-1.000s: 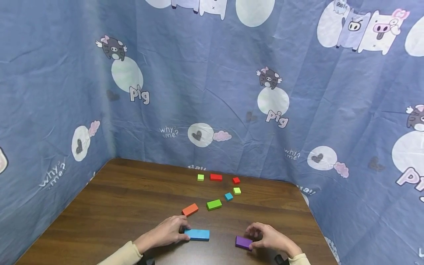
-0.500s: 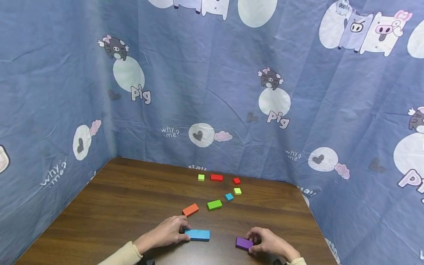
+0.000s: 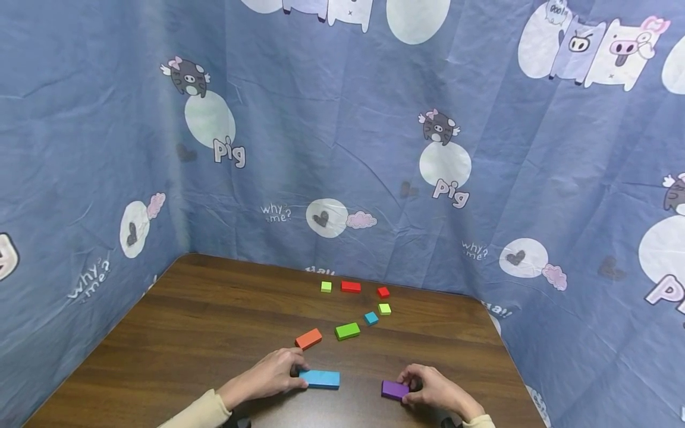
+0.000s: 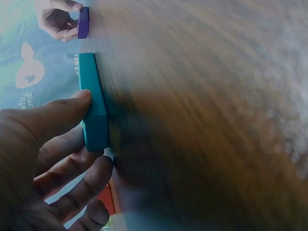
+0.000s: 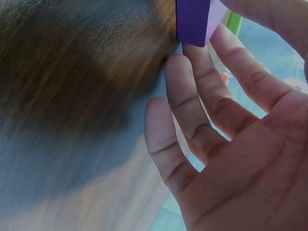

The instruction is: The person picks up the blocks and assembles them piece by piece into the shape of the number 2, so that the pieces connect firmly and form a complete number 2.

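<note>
A long blue block point(image 3: 323, 379) lies flat on the table near the front, its left end pinched by my left hand point(image 3: 272, 374). The left wrist view shows the thumb on one side of the blue block point(image 4: 94, 103) and fingertips by the other. To its right, my right hand point(image 3: 437, 391) grips the right end of a shorter purple block point(image 3: 393, 390), thumb and fingers on opposite sides. Only one end of the purple block point(image 5: 193, 21) shows at the top of the right wrist view. A gap of bare tabletop separates the two blocks.
Beyond the hands lie an orange block point(image 3: 308, 339), a green block point(image 3: 348, 331), a small blue cube point(image 3: 371, 318), and a yellow-green cube point(image 3: 385, 309). Farther back are a red block point(image 3: 351, 287), a small red cube point(image 3: 383, 292) and another yellow-green cube point(image 3: 326, 287). Patterned blue cloth point(image 3: 342, 148) hangs behind.
My right hand's fingers have closed in on the purple block's right end. My left hand and the blue block stay put; the head view shifts slightly.
</note>
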Demonstrator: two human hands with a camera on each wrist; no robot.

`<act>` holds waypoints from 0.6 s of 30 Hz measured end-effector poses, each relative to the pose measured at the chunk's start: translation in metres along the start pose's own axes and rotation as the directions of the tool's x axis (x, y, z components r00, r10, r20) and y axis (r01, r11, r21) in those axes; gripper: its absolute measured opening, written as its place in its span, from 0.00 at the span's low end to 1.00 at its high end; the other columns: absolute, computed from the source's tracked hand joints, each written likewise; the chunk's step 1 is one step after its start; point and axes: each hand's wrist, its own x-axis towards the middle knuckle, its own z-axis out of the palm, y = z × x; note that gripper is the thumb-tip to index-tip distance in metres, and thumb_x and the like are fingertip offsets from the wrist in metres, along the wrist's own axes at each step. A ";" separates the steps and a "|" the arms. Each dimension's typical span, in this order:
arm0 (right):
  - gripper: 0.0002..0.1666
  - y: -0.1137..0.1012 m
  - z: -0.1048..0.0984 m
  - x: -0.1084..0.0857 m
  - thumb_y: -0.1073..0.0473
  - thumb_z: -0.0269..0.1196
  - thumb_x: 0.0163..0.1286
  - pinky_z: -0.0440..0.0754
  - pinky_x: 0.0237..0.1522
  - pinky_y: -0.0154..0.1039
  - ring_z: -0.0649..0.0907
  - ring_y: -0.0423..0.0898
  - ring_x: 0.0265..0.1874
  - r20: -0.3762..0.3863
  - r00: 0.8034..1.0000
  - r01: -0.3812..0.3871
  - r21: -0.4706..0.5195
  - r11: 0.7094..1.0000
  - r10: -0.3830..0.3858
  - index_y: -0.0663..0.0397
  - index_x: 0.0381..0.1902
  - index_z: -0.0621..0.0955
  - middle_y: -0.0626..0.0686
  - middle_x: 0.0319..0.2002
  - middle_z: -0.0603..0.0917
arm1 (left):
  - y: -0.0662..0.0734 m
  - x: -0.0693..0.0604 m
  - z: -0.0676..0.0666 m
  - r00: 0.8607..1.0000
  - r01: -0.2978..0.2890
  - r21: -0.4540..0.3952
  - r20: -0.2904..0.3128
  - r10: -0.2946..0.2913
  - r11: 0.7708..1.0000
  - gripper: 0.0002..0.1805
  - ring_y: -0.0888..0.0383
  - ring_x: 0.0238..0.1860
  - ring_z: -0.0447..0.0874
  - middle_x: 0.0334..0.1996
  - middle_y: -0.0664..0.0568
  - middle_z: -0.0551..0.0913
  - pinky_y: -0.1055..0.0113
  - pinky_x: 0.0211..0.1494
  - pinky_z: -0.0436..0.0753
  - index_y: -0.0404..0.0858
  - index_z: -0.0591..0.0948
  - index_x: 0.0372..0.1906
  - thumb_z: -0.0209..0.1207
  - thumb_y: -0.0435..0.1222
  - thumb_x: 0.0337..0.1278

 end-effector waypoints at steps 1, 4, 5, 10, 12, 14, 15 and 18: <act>0.17 0.000 0.000 0.001 0.56 0.73 0.54 0.73 0.31 0.29 0.79 0.36 0.30 -0.001 1.000 -0.001 0.001 1.000 0.001 0.51 0.41 0.80 0.45 0.32 0.82 | 0.000 0.000 0.000 1.000 -0.001 0.001 -0.002 0.001 1.000 0.16 0.73 0.29 0.72 0.31 0.65 0.77 0.74 0.32 0.73 0.42 0.87 0.38 0.70 0.47 0.48; 0.17 0.000 0.000 0.003 0.56 0.73 0.54 0.73 0.31 0.29 0.78 0.35 0.30 -0.002 1.000 -0.009 0.004 1.000 0.009 0.51 0.41 0.81 0.44 0.32 0.81 | 0.001 0.000 0.000 1.000 0.001 -0.002 -0.003 -0.001 1.000 0.15 0.73 0.29 0.71 0.30 0.65 0.76 0.74 0.32 0.71 0.42 0.87 0.38 0.70 0.47 0.48; 0.17 0.000 0.001 0.003 0.56 0.73 0.54 0.73 0.30 0.29 0.78 0.35 0.30 -0.003 1.000 -0.009 0.002 1.000 0.009 0.51 0.41 0.81 0.44 0.32 0.81 | 0.001 0.000 0.000 1.000 0.002 -0.001 -0.003 -0.002 1.000 0.15 0.72 0.29 0.71 0.30 0.65 0.76 0.74 0.32 0.71 0.42 0.87 0.38 0.70 0.47 0.48; 0.17 0.001 0.002 0.006 0.56 0.73 0.54 0.73 0.30 0.29 0.77 0.34 0.30 -0.007 1.000 -0.006 -0.016 1.000 0.005 0.51 0.41 0.81 0.44 0.33 0.81 | 0.001 -0.001 0.000 1.000 0.004 0.004 -0.003 -0.004 1.000 0.15 0.72 0.29 0.71 0.31 0.66 0.76 0.74 0.32 0.71 0.43 0.86 0.38 0.69 0.48 0.48; 0.17 0.001 0.003 0.007 0.56 0.72 0.55 0.73 0.31 0.29 0.77 0.33 0.30 -0.012 1.000 0.007 -0.028 1.000 -0.007 0.51 0.41 0.81 0.44 0.33 0.81 | 0.000 -0.001 0.000 1.000 0.002 0.006 -0.003 -0.002 1.000 0.16 0.72 0.29 0.71 0.31 0.65 0.76 0.74 0.32 0.71 0.43 0.86 0.38 0.69 0.48 0.48; 0.17 0.001 0.004 0.008 0.55 0.72 0.55 0.73 0.31 0.29 0.77 0.33 0.30 -0.021 0.999 0.024 -0.042 0.999 -0.025 0.51 0.41 0.81 0.45 0.33 0.81 | 0.000 -0.001 0.000 1.000 0.001 0.003 -0.002 -0.001 1.000 0.15 0.72 0.29 0.71 0.31 0.66 0.76 0.74 0.32 0.71 0.43 0.86 0.39 0.69 0.48 0.48; 0.17 0.001 0.005 0.009 0.55 0.72 0.55 0.73 0.31 0.29 0.77 0.33 0.30 -0.026 0.999 0.029 -0.046 0.998 -0.031 0.51 0.41 0.81 0.44 0.33 0.82 | 0.000 -0.001 0.000 1.000 0.000 0.003 -0.002 0.000 1.000 0.15 0.72 0.29 0.71 0.31 0.66 0.76 0.74 0.32 0.71 0.44 0.86 0.39 0.69 0.48 0.48; 0.16 -0.002 0.006 0.013 0.55 0.72 0.55 0.73 0.31 0.29 0.77 0.33 0.30 -0.032 0.999 0.040 -0.044 0.998 -0.042 0.50 0.41 0.81 0.44 0.32 0.81 | 0.000 -0.002 0.000 1.000 0.000 -0.004 -0.002 0.000 1.000 0.15 0.72 0.29 0.71 0.31 0.66 0.76 0.74 0.32 0.71 0.43 0.86 0.38 0.69 0.48 0.48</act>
